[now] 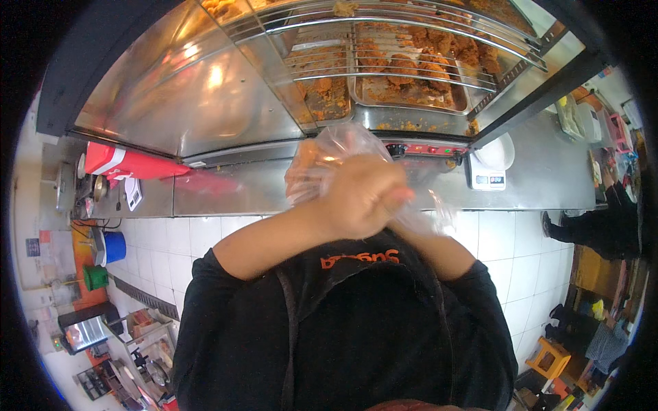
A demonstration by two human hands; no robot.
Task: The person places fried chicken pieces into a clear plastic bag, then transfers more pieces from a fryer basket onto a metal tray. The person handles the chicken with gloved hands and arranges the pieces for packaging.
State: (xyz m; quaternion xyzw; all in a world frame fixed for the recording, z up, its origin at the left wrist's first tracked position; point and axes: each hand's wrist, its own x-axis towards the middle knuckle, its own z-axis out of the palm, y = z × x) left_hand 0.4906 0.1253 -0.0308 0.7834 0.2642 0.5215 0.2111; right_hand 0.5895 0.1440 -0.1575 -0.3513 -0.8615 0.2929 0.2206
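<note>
My left hand (362, 198) is closed in a fist, blurred by motion, on the gathered neck of a clear plastic bag (349, 138). Brownish contents (306, 167) show through the bag's left side; glare and folds hide what they are. A loose end of thin plastic (437, 213) trails to the right of the fist. My right forearm (429, 246) reaches in from the right, and the right hand is mostly hidden behind the left hand and the plastic. Both hands are close together in front of my chest, over the front edge of the steel counter (262, 192).
A heated display cabinet holds fried chicken pieces (403, 69) on a metal tray (411, 100) under wire racks (411, 25). To the right stands a digital scale (488, 177) with a white bowl (496, 151). A red bag (128, 159) lies left. Another person (601, 226) stands far right.
</note>
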